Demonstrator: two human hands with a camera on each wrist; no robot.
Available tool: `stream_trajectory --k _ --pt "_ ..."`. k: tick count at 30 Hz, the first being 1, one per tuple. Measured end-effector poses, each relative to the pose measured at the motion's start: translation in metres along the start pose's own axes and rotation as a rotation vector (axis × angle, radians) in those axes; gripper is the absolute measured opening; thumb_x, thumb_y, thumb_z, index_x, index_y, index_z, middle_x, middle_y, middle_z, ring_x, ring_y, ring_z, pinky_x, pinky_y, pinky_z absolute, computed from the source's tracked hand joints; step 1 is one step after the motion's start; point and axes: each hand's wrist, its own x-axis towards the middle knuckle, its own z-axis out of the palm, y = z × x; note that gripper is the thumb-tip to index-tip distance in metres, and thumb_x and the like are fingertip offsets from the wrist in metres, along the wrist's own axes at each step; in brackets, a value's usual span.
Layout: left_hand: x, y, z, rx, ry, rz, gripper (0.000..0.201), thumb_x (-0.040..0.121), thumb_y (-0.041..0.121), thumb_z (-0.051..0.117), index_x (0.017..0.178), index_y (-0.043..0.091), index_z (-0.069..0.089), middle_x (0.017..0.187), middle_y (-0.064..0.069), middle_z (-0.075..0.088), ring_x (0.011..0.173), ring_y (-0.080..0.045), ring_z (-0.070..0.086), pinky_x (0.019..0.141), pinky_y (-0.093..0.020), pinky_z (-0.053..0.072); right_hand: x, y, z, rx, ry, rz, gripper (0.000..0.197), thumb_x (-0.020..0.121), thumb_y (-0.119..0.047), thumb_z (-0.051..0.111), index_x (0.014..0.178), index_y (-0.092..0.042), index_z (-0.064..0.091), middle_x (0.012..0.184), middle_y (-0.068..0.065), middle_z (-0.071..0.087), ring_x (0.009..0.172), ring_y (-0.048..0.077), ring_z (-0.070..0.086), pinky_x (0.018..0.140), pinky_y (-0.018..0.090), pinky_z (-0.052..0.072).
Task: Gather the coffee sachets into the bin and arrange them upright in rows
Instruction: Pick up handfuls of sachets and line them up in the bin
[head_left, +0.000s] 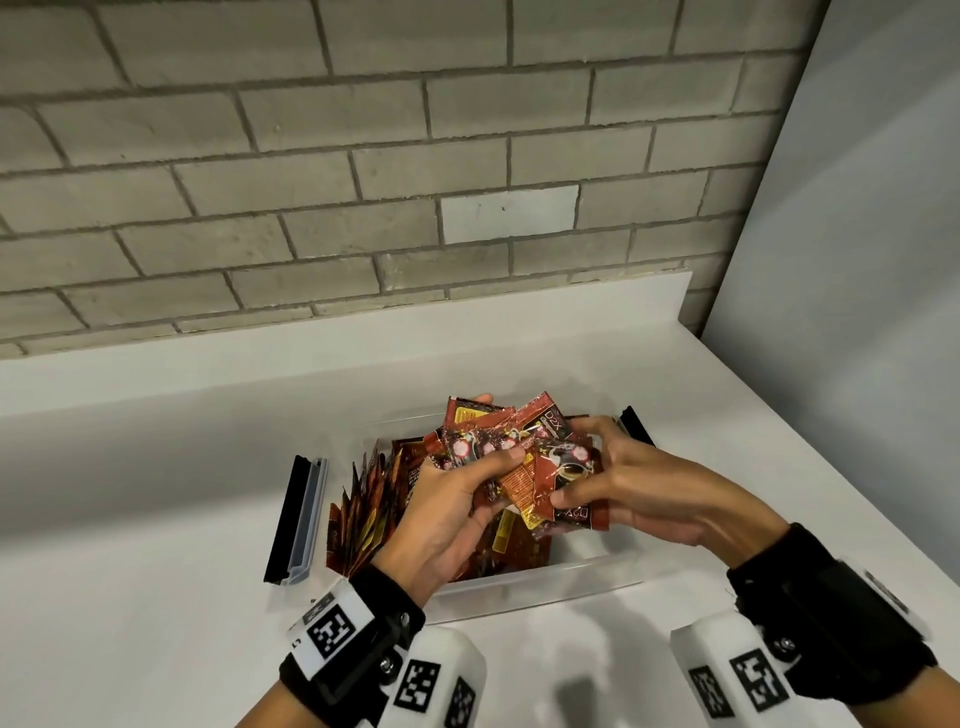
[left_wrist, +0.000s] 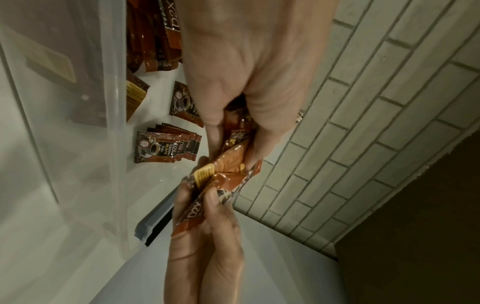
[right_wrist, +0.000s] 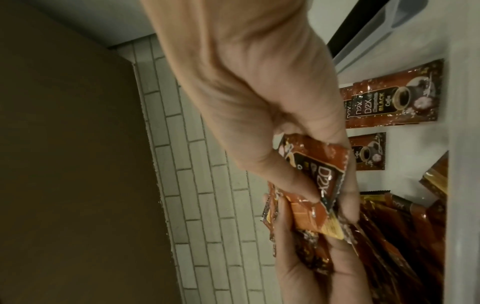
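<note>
**Coffee sachets bunched between both hands above the bin**

Coffee sachets, a loose fan of crinkled red-brown foil packets (head_left: 511, 457), sit above the clear plastic storage bin (head_left: 540, 582), held from both sides. The left hand (head_left: 447, 514) curls round the bunch from below, its thumb laid across the fronts and its fingers behind them. The right hand (head_left: 631, 483) pinches the nearest packet, thumb on the printed face at its lower edge, fingers wrapped over the top edge. In the right wrist view that thumb presses the packet beside the "D2X" lettering.

Inside the bin, a row of upright sachets (head_left: 363, 512) leans against its left wall, and more sachets (head_left: 514, 545) lie flat on its floor under the hands. The bin stands on a white countertop (head_left: 156, 545); black-and-clear latch flaps (head_left: 298, 519) hang open at both ends.
</note>
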Motion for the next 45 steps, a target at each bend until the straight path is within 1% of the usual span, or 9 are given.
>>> stream_trajectory --k 6,12,17,21,26,29,35,40,45 --pt "0.003 0.003 -0.006 -0.016 0.101 0.024 0.034 0.077 0.007 0.071 0.11 0.005 0.065 0.102 -0.014 0.073 0.082 -0.021 0.072 0.07 -0.037 0.056 -0.002 0.01 -0.011 -0.116 -0.035 0.046 0.062 0.077 0.013 0.069 0.129 -0.011 0.044 0.116 0.013 0.068 0.105 0.025 0.067 0.094 0.039 0.053" --pt "0.002 0.006 -0.009 -0.042 0.089 0.047 0.054 0.065 0.005 0.074 0.116 -0.004 0.061 0.103 -0.019 0.072 0.093 -0.026 0.071 0.076 -0.035 0.056 0.0 0.011 -0.018 0.239 0.035 -0.012 0.052 0.076 0.013 0.065 0.125 -0.004 0.054 0.111 0.016 0.07 0.096 0.024 0.07 0.071 0.027 0.059" --pt "0.002 -0.006 -0.001 -0.071 0.06 0.005 0.047 0.065 0.003 0.074 0.11 -0.005 0.062 0.102 -0.021 0.072 0.095 -0.027 0.07 0.082 -0.036 0.055 0.009 0.015 -0.004 0.317 0.033 -0.009 0.055 0.07 0.001 0.07 0.123 0.0 0.057 0.112 0.016 0.07 0.099 0.024 0.069 0.086 0.032 0.057" --pt "0.002 -0.013 0.005 -0.154 0.038 -0.045 0.035 0.068 -0.001 0.071 0.102 -0.007 0.064 0.099 -0.02 0.072 0.095 -0.027 0.07 0.077 -0.033 0.055 0.01 0.015 0.004 0.394 0.006 -0.012 0.037 0.074 -0.002 0.065 0.11 -0.008 0.064 0.098 0.008 0.073 0.081 0.014 0.071 0.067 0.027 0.056" --pt "0.0 -0.007 0.005 -0.232 0.067 -0.045 0.08 0.069 0.004 0.075 0.138 -0.005 0.036 0.123 -0.023 0.061 0.102 -0.027 0.067 0.067 -0.031 0.058 0.008 0.011 -0.001 0.509 -0.019 -0.031 0.037 0.072 0.003 0.057 0.108 0.001 0.063 0.106 0.02 0.07 0.09 0.029 0.07 0.081 0.044 0.058" --pt "0.003 -0.005 -0.002 -0.284 0.096 -0.064 0.086 0.067 0.012 0.074 0.141 0.001 0.032 0.13 -0.019 0.055 0.097 -0.021 0.067 0.064 -0.031 0.057 0.009 0.01 -0.006 0.589 -0.005 -0.034 0.044 0.072 0.008 0.056 0.116 0.009 0.056 0.11 0.026 0.067 0.093 0.034 0.07 0.08 0.049 0.057" --pt "0.007 -0.016 -0.006 -0.197 0.062 -0.085 0.103 0.058 0.018 0.089 0.143 0.005 0.032 0.126 -0.015 0.063 0.121 -0.022 0.057 0.104 -0.04 0.042 0.012 0.02 0.001 0.647 -0.008 -0.033 0.045 0.077 0.007 0.056 0.122 0.006 0.055 0.117 0.023 0.066 0.101 0.03 0.068 0.078 0.044 0.059" --pt "0.008 -0.009 -0.009 -0.179 0.013 -0.052 0.071 0.078 0.013 0.071 0.139 0.0 0.038 0.121 -0.02 0.065 0.104 -0.025 0.067 0.073 -0.036 0.059 0.01 0.014 -0.007 0.586 0.055 -0.024 0.055 0.072 0.01 0.059 0.126 0.005 0.052 0.114 0.023 0.067 0.094 0.03 0.071 0.071 0.044 0.06" --pt "0.008 -0.011 -0.011 -0.189 0.023 -0.044 0.065 0.075 0.006 0.069 0.134 0.0 0.044 0.12 -0.021 0.065 0.108 -0.03 0.065 0.089 -0.043 0.055 0.008 0.009 -0.01 0.53 0.007 0.041 0.05 0.072 0.01 0.058 0.122 0.007 0.055 0.112 0.024 0.068 0.09 0.03 0.071 0.072 0.042 0.06"
